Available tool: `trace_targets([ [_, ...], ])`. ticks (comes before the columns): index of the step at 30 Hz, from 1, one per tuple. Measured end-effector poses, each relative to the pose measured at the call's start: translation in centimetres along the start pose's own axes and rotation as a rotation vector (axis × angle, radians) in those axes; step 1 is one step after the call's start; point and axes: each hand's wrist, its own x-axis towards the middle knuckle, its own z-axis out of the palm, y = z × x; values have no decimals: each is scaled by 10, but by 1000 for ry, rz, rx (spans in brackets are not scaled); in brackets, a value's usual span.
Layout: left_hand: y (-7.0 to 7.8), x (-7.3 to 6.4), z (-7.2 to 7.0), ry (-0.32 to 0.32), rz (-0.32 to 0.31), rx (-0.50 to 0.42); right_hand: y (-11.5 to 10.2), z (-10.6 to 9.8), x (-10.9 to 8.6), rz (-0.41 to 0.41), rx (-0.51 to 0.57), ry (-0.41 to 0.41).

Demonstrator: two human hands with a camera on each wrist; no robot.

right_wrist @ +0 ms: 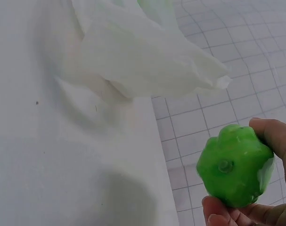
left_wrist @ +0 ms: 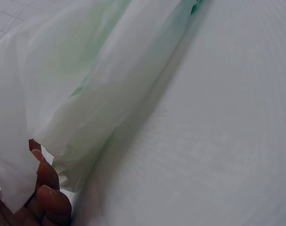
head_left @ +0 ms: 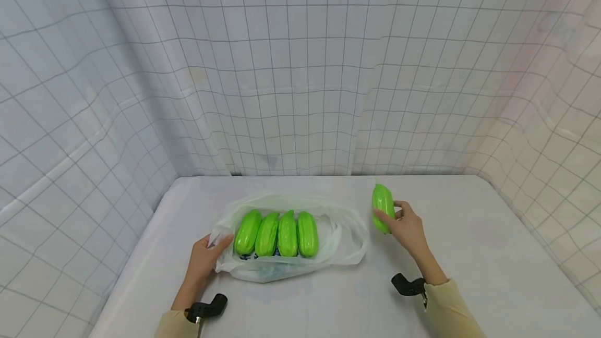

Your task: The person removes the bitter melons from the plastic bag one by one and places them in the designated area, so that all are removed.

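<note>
A white, translucent plastic bag (head_left: pixel 328 260) lies spread on the table with its mouth facing up. Inside it several glossy green gourds (head_left: pixel 287 234) lie side by side. The bag's left edge is held by my left hand (head_left: pixel 204 260); in the left wrist view, curled fingers (left_wrist: pixel 51 200) show at the thin plastic. To the right of the bag, my right hand (head_left: pixel 407 228) grips one more green gourd (head_left: pixel 383 207) above the table, stem end pointing away. From the right wrist, that gourd (right_wrist: pixel 234 165) shows a lobed, ridged end between thumb and fingers.
The white table (head_left: pixel 479 254) reaches back to a white curtain (head_left: pixel 300 82) with a dark grid, which also hangs on both sides. Black camera mounts (head_left: pixel 206 308) are strapped to both wrists, over beige sleeves.
</note>
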Motion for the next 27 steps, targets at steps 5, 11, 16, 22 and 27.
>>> trace_targets([
  [5,0,0,0,0,-5,2,5,1,1,4,-29,-15],
  [11,0,-1,-1,-2,-8,18,11,2,5,12,-78,-45],
  [16,0,0,0,-2,-8,19,14,3,5,21,-89,-64],
  [22,0,1,0,-3,-9,10,18,4,5,26,-108,-69],
  [27,1,1,0,-4,-7,15,23,7,6,41,-119,-83],
])
